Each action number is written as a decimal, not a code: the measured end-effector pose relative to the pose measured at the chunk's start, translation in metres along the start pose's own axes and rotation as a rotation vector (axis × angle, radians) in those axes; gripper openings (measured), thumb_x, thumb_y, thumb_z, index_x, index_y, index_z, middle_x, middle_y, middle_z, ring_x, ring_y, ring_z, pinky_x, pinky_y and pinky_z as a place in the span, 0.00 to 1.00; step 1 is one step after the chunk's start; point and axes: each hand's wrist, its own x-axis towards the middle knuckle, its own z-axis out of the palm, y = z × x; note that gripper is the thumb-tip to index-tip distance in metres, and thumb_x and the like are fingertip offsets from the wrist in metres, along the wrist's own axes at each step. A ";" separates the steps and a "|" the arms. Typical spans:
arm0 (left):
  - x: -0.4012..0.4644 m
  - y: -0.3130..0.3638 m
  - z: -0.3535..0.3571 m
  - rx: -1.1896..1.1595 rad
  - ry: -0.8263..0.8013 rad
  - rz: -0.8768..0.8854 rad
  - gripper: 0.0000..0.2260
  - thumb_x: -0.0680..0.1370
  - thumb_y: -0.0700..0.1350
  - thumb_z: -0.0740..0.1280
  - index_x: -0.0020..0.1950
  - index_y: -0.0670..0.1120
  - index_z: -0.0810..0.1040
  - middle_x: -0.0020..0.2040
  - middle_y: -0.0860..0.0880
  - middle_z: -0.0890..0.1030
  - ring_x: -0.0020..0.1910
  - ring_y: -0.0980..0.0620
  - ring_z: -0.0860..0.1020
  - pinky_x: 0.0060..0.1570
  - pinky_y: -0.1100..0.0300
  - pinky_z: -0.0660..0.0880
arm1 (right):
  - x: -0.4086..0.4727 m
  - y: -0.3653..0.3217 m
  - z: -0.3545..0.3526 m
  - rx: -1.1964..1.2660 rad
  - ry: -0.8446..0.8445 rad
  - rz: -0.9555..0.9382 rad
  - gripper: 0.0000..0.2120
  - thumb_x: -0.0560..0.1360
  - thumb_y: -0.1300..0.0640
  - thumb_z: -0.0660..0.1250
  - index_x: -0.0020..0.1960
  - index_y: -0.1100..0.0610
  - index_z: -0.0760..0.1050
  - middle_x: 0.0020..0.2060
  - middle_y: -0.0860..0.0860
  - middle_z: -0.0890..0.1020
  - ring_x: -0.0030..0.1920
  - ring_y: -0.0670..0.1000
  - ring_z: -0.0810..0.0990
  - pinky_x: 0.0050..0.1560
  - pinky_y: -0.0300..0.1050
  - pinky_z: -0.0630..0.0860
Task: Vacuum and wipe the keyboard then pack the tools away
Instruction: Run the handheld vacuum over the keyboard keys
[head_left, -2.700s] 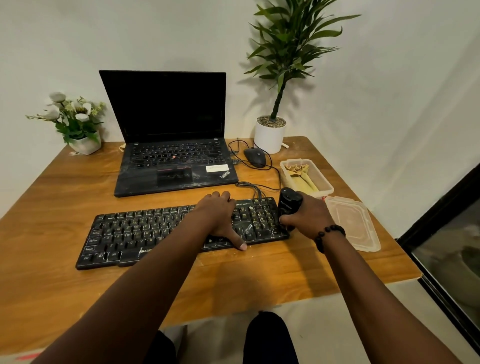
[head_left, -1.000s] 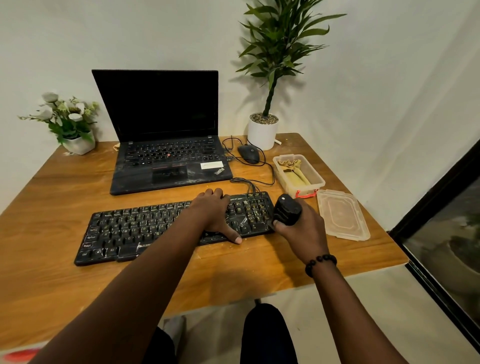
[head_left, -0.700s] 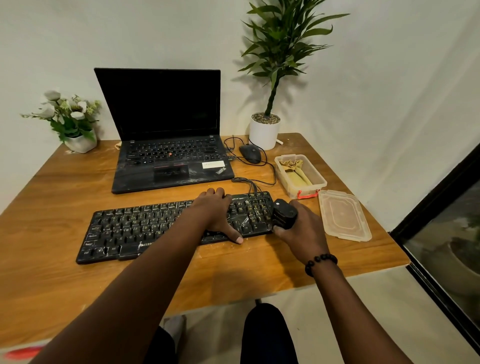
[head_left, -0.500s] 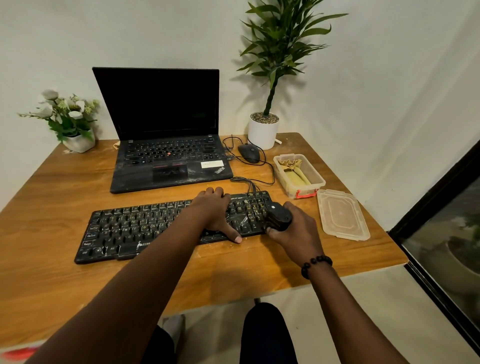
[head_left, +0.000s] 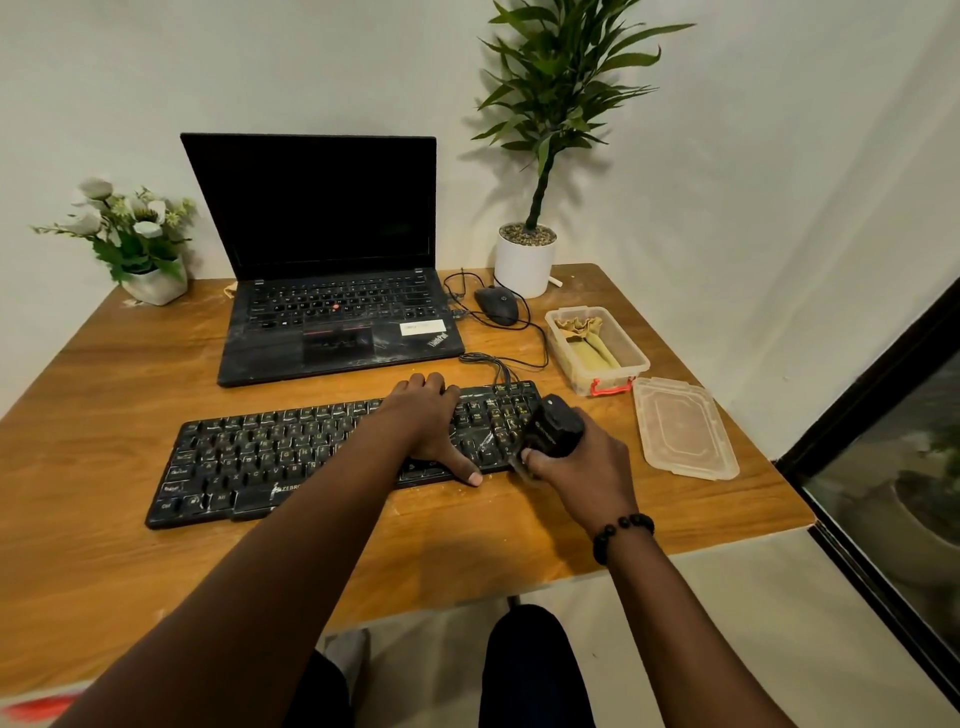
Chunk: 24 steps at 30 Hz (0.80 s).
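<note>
A dusty black keyboard (head_left: 270, 457) lies on the wooden table (head_left: 104, 395) in front of me. My left hand (head_left: 423, 421) rests flat on its right half, thumb at the front edge. My right hand (head_left: 576, 467) grips a small black handheld vacuum (head_left: 551, 426), tilted with its clear nozzle down at the keyboard's right front corner. To the right stands a clear plastic box (head_left: 631, 361) with a folded yellow-green cloth (head_left: 589, 343) inside. Its lid (head_left: 680, 428) lies beside it on the table.
An open black laptop (head_left: 332, 291) sits behind the keyboard. A black mouse (head_left: 496, 305) and cables lie right of it. A white potted plant (head_left: 524, 260) stands at the back right, a flower pot (head_left: 150, 280) at the back left. The table's right edge is near the lid.
My right hand has drawn the vacuum from the keyboard's far right end toward its right front corner and tilted it more. The left hand has stayed on the keys.
</note>
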 end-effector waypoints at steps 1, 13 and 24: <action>0.000 0.000 0.000 -0.002 0.000 -0.001 0.59 0.61 0.77 0.69 0.81 0.46 0.52 0.79 0.42 0.57 0.76 0.39 0.57 0.74 0.44 0.58 | 0.001 -0.003 0.000 0.050 -0.023 0.016 0.20 0.66 0.55 0.77 0.56 0.50 0.75 0.45 0.43 0.78 0.46 0.42 0.76 0.37 0.25 0.66; -0.002 -0.001 0.002 -0.019 0.013 0.004 0.60 0.62 0.77 0.69 0.82 0.46 0.51 0.79 0.42 0.56 0.76 0.39 0.56 0.75 0.44 0.57 | 0.015 -0.011 0.008 -0.109 0.017 0.024 0.21 0.65 0.55 0.77 0.56 0.53 0.75 0.48 0.47 0.81 0.49 0.48 0.79 0.47 0.40 0.77; -0.001 -0.002 0.004 -0.026 0.015 0.011 0.60 0.62 0.77 0.69 0.82 0.45 0.50 0.79 0.42 0.56 0.76 0.39 0.56 0.75 0.43 0.57 | 0.011 -0.006 0.010 0.103 -0.105 0.124 0.25 0.64 0.53 0.78 0.59 0.51 0.76 0.49 0.45 0.81 0.49 0.46 0.80 0.49 0.42 0.78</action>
